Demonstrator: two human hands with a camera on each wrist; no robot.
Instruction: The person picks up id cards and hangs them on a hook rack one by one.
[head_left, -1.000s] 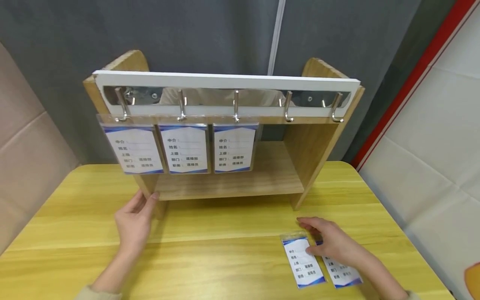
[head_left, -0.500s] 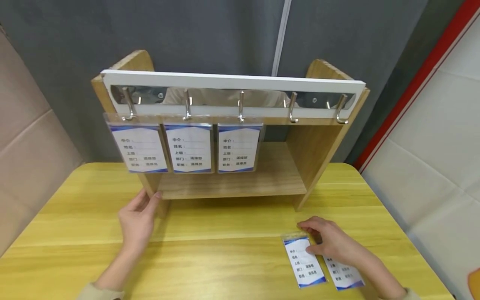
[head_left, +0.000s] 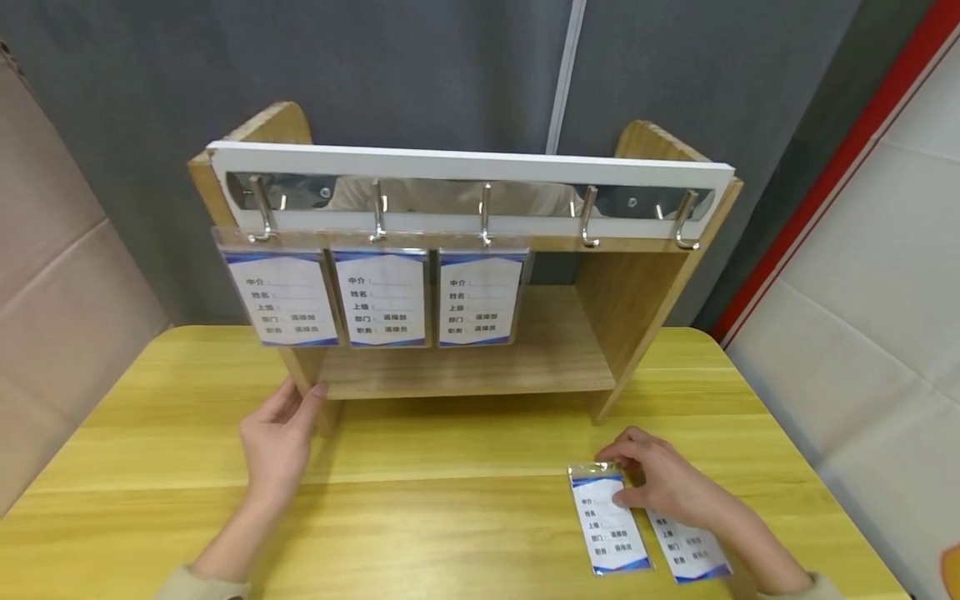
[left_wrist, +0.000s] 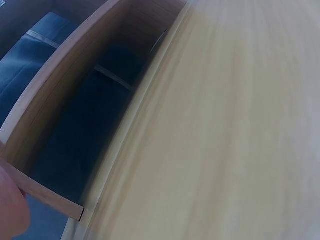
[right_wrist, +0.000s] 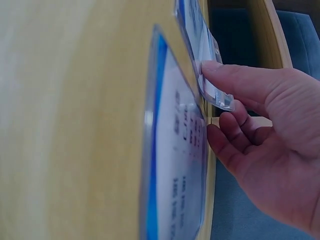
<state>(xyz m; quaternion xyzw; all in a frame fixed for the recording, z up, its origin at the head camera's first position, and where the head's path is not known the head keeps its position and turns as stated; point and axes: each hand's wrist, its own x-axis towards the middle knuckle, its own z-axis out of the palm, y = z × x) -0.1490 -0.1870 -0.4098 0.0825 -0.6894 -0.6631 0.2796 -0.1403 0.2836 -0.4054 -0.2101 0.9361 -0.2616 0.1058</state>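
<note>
I have a clear-sleeved ID badge on the right part of the desk, toward its right edge, printed side up. It lies just left of the right hand, which pinches its upper right corner: my right-wrist feed shows the thumb on top and fingers curled at the sleeve's edge. A second badge lies just to its right, partly hidden under that hand in my head view.

The left hand is well apart from both badges, over toward the desk's left edge. I see it gripping the lower left side of a wooden desktop rack, its thumb at the shelf's front corner.

The rack stands near the desk's back edge. Across its top front I make out a white rail with five metal hooks; three more badges hang side by side from the leftmost three. Behind rises a grey partition.
</note>
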